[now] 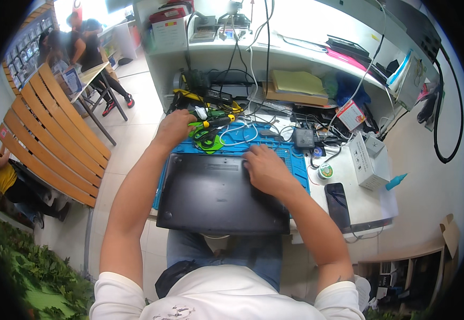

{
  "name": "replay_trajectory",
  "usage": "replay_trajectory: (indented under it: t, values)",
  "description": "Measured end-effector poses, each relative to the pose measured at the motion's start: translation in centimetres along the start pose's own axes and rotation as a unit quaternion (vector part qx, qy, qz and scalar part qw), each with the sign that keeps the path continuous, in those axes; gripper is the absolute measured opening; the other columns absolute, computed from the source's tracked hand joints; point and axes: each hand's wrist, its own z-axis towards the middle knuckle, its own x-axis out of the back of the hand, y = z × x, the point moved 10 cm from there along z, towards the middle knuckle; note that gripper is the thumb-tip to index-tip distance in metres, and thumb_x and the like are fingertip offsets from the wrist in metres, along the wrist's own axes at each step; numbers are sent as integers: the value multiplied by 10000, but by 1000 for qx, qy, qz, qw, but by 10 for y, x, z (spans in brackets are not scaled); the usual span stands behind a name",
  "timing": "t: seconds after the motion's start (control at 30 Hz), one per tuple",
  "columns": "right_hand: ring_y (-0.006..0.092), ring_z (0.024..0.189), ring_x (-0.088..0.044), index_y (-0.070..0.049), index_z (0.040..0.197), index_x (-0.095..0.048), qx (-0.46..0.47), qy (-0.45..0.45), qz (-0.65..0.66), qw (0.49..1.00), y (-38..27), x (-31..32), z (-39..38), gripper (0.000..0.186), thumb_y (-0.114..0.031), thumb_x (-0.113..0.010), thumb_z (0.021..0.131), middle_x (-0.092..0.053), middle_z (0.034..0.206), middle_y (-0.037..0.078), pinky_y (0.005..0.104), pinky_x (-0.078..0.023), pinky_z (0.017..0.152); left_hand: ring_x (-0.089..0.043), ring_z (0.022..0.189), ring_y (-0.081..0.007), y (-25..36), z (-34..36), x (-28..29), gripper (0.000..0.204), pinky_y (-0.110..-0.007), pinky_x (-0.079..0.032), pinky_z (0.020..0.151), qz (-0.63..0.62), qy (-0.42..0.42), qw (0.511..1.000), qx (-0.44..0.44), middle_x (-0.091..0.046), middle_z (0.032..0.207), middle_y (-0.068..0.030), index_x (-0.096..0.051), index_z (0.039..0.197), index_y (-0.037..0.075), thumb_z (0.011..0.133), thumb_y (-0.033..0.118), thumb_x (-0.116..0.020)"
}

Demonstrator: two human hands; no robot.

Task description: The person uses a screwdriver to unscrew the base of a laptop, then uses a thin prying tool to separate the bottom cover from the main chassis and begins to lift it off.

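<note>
A black laptop lies closed with its underside up, on a blue work mat at the front edge of the bench. My right hand rests on its far right part, fingers curled down near the rear edge; whatever they may hold is hidden. Beyond the laptop's far left corner, my left hand is closed among the tools, its fingertips by green-handled pliers. What it grips cannot be made out. A yellow-and-black screwdriver lies just right of that hand.
Tangled cables and a black power adapter lie behind the laptop. To the right are a solder spool, a phone, a white box and a blue bottle. A shelf overhangs the back. People stand at far left.
</note>
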Motion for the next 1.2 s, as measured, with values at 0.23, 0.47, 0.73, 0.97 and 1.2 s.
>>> replay_trajectory:
  t: [0.23, 0.47, 0.73, 0.97, 1.2]
  values:
    - [377, 1130, -628, 19, 1040, -709, 7, -2, -9, 1000, -14, -35, 30, 182, -66, -662, 887, -680, 1132, 185, 477, -508, 965, -701, 1081, -327, 44, -61, 4, 121, -432, -567, 938, -166, -72, 983, -18, -729, 1056, -112, -811, 1055, 85, 948, 123, -767]
    - [410, 1018, -662, 29, 993, -699, 12, 34, -15, 999, -13, -37, 40, 163, -61, -665, 862, -692, 1029, 210, 491, -533, 926, -687, 1066, -332, 65, -81, 5, 88, -435, -566, 939, -147, -7, 989, -19, -719, 1076, -106, -800, 1008, 86, 959, 145, -757]
    - [455, 922, -709, 40, 915, -729, -26, 41, 45, 998, 3, -37, 56, 298, -240, -715, 1014, -724, 936, 248, 542, -561, 863, -685, 912, -396, 50, -63, -8, 269, -492, -550, 812, -203, -2, 978, 51, -703, 920, -176, -742, 896, 14, 1019, 248, -693]
    - [460, 863, -717, 39, 888, -728, -34, 44, 62, 996, 7, -43, 60, 347, -277, -717, 1031, -729, 904, 252, 543, -564, 812, -696, 858, -397, 38, -55, -29, 381, -480, -533, 783, -215, -57, 971, 84, -722, 894, -188, -755, 859, 19, 1096, 282, -614]
    - [474, 863, -705, 32, 890, -716, -34, 57, 63, 996, 9, -45, 60, 391, -320, -688, 1060, -725, 906, 250, 552, -559, 801, -698, 833, -395, 37, -52, -35, 447, -476, -531, 759, -210, -63, 971, 93, -716, 850, -192, -750, 839, 12, 1119, 323, -594]
